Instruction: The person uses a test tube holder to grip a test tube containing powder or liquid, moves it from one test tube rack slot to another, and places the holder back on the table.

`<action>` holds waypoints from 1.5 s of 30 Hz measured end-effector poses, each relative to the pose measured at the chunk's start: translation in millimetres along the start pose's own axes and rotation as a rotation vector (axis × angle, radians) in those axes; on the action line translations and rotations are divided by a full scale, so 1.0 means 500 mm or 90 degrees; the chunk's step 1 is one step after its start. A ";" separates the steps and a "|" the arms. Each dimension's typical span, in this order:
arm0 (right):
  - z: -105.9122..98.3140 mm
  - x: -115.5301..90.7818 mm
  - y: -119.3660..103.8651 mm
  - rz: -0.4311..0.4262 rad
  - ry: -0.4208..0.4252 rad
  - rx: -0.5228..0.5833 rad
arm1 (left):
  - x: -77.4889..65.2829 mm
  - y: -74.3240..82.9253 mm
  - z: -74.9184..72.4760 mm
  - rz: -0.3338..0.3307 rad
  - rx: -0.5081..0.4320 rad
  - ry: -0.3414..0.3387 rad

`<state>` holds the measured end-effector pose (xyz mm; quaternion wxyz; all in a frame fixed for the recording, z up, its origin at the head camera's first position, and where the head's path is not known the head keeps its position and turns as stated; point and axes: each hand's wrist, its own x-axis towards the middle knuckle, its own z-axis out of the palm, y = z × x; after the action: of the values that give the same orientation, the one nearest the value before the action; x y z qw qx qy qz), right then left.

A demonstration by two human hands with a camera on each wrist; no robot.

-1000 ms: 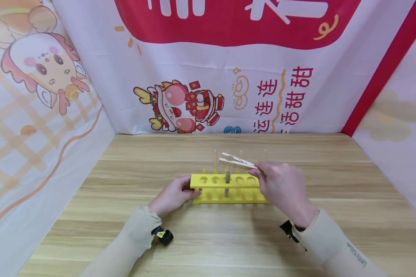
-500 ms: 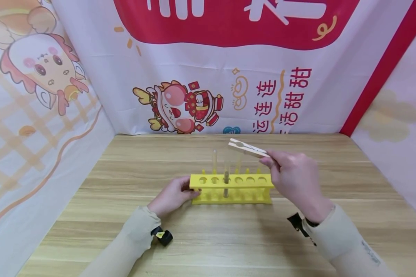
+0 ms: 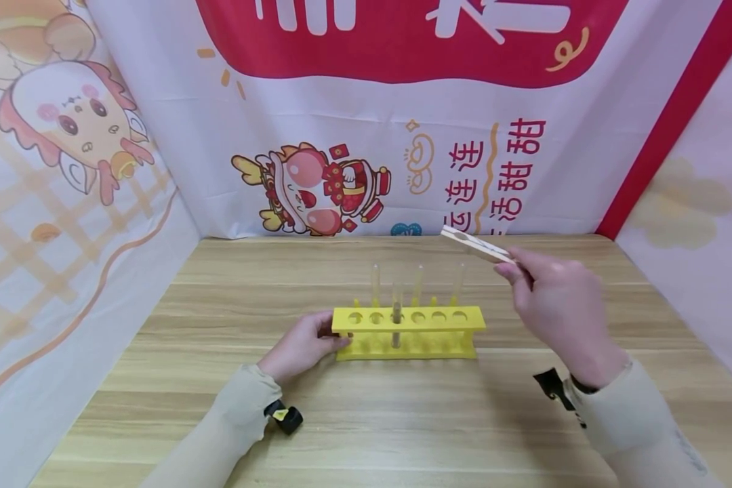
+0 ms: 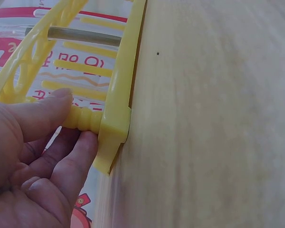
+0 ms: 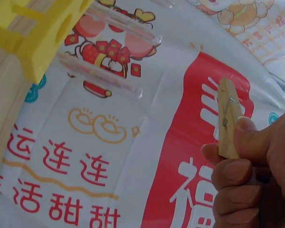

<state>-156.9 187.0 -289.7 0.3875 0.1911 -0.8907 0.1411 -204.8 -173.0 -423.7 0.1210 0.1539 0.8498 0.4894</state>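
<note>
A yellow test tube rack [image 3: 366,325] stands on the wooden table. My left hand [image 3: 299,347] grips its left end; in the left wrist view, thumb and fingers close round the ribbed yellow end post [image 4: 83,118]. One test tube [image 3: 396,325] with dark, greyish contents stands upright in a front hole, seen as a dark length [image 4: 85,36] in the left wrist view. Behind it, 3 clear test tubes [image 3: 375,285] sit over the rear pegs. To the right of the rack and above the table, my right hand [image 3: 558,301] pinches a wooden test tube clamp [image 5: 230,118] with a metal spring.
Bare wooden table [image 3: 402,420] lies in front of the rack and on both sides. A printed white and red cloth [image 3: 366,102] hangs at the back, with cloth walls left and right. Black straps [image 3: 287,417] circle both wrists.
My right hand with the wooden clamp has moved up and to the right, away from the dark-filled tube. That tube stays in the rack, and my left hand keeps its grip.
</note>
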 end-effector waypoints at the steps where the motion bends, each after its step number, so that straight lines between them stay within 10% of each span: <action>1: -0.002 -0.001 0.004 0.009 -0.014 0.000 | 0.000 0.000 0.000 0.000 0.000 0.001; 22: 0.006 -0.073 0.164 0.162 -0.273 0.014 | 0.001 0.003 0.003 0.004 -0.007 0.002; 33: 0.017 -0.136 0.260 0.150 -0.263 -0.071 | 0.000 0.002 0.001 -0.003 0.001 0.000; 45: 0.042 -0.170 0.306 0.308 -0.528 0.019 | -0.001 0.001 0.001 0.001 -0.003 0.003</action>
<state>-186.0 334.0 -382.7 -0.0472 0.0241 -0.9870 0.1515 -204.2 -172.6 -423.6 0.1190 0.1528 0.8488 0.4919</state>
